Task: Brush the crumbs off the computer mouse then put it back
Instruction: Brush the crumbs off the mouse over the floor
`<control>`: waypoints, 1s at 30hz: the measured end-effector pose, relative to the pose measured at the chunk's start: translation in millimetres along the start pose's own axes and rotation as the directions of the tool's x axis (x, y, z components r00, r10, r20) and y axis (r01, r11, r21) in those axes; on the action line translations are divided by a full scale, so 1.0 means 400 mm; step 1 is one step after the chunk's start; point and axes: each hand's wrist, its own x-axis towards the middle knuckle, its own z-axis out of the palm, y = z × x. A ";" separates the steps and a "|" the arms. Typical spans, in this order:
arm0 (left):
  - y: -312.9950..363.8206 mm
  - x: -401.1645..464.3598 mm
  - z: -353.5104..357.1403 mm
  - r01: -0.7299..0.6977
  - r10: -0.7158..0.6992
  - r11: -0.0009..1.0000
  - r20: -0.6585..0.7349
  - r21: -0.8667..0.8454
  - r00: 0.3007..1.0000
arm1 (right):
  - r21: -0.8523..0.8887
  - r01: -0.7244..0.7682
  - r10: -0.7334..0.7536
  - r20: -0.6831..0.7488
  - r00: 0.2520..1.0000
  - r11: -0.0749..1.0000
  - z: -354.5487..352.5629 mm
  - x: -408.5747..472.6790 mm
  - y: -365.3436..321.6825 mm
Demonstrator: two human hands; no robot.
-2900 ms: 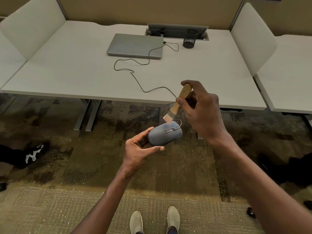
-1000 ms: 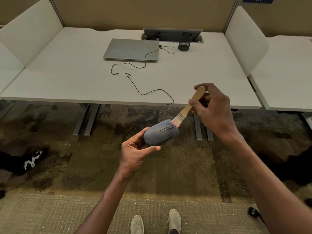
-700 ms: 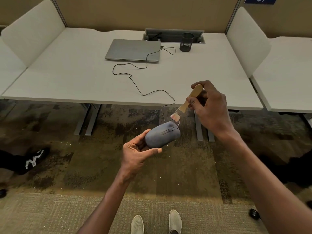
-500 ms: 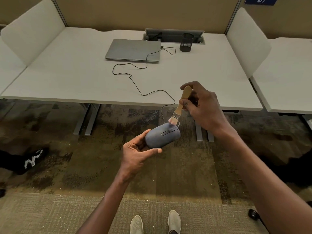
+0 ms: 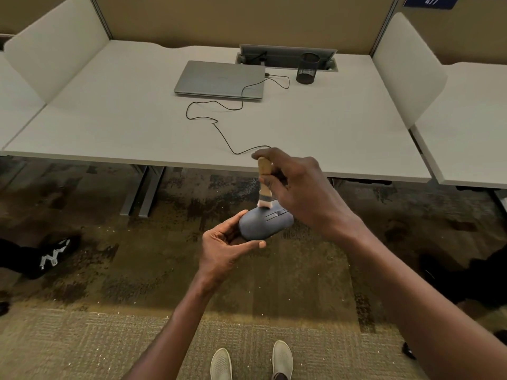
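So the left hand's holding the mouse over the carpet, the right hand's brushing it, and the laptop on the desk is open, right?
Not quite: the laptop is closed, lid flat on the desk, as the head view shows. The rest holds: the left hand holds the mouse over the carpet, and the right hand has the brush on it.

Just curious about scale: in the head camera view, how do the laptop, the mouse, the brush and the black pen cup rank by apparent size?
1. laptop, clearly largest
2. mouse
3. brush, partly hidden by the right hand
4. pen cup, though it sits farther away, so its rank is unsure
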 end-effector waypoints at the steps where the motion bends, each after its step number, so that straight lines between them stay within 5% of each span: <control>1: -0.002 0.001 0.000 0.002 -0.002 1.000 0.001 0.002 1.000 | 0.007 0.016 -0.016 0.012 1.000 1.000 0.007 0.001 -0.009; 9: -0.007 0.007 -0.012 0.020 -0.020 0.998 0.000 0.059 1.000 | 0.034 0.167 -0.170 0.244 0.955 0.985 0.055 -0.002 -0.061; 17: 0.000 0.010 -0.017 0.032 -0.030 0.998 -0.054 0.055 0.998 | 0.042 0.205 -0.208 0.283 0.936 0.978 0.030 -0.039 -0.059; 25: -0.016 0.027 -0.021 0.027 -0.020 0.997 -0.094 0.069 0.995 | 0.060 -0.044 0.049 -0.090 0.995 0.997 -0.009 -0.048 -0.024; 30: -0.015 0.024 -0.010 0.029 -0.026 0.999 -0.085 0.043 0.996 | 0.149 -0.154 0.176 -0.145 0.974 0.977 0.045 -0.069 -0.027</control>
